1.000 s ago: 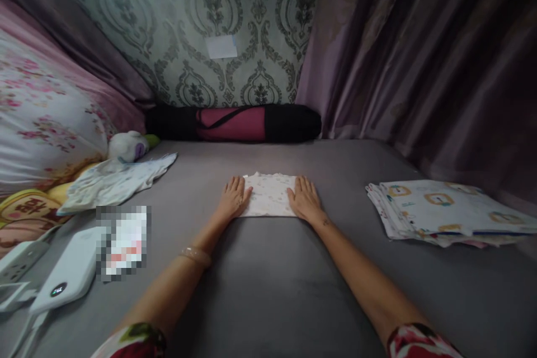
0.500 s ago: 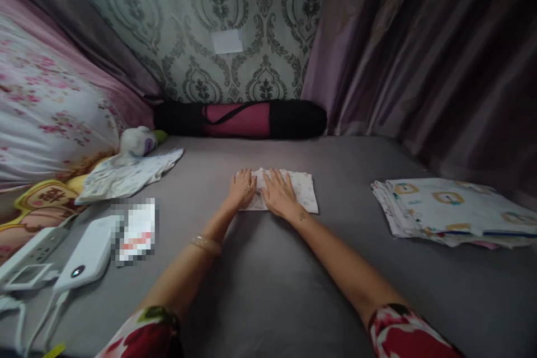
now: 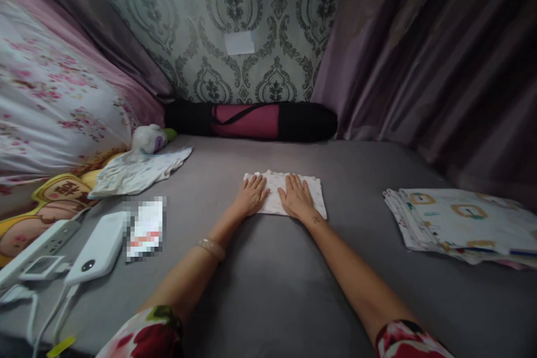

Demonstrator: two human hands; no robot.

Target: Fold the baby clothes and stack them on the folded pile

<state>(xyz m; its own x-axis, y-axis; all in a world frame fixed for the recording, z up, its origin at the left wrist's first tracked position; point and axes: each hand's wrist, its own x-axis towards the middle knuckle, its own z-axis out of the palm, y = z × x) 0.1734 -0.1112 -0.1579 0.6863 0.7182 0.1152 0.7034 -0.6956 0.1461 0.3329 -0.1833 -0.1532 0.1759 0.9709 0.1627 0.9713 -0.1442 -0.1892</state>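
Observation:
A small folded white cloth with a faint print lies flat on the grey bed sheet in front of me. My left hand rests palm down over its left end, fingers stretched out. Toward its right side, my right hand presses flat on the same cloth, fingers pointing away from me and the thumb spread. A strip of the cloth shows between the two hands. Neither hand grips anything.
At the right is a stack of folded printed cloths. A crumpled light cloth lies at the left beside a plush toy. Nearer are a power bank, a power strip and cables. A black and pink long bag lies along the wall.
My hands have moved apart on the cloth, the right one shifting to the right and the left one lying flatter at the left end. The view has turned slightly to the left.

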